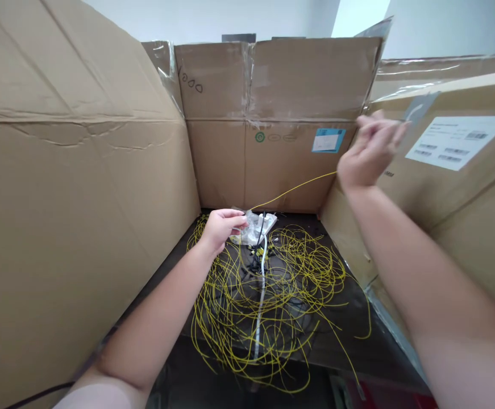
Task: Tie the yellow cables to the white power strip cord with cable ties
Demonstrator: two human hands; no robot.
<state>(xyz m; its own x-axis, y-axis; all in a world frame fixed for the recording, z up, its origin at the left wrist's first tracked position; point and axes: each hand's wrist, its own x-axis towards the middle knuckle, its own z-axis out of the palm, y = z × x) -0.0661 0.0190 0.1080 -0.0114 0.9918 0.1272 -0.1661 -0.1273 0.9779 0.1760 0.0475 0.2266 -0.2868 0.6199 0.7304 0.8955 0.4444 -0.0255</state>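
Head view showed the left hand [221, 227] with its thumb and finger pinched together on a yellow wire [294, 187]. The wire went up from there and slipped out of sight behind the right wrist. The right hand [370, 147] was up high, its fingers curled in but blurry, so I could not tell if they held anything. Loopy wires [315, 267] and a white cord [261, 295] lay on the dark table [375, 352].

cardboard panels [85, 176]: matt, creased; white label [460, 142]: paper; yellow strands [287, 292]: smooth, perhaps plastic; bag [251, 228]: glossy plastic
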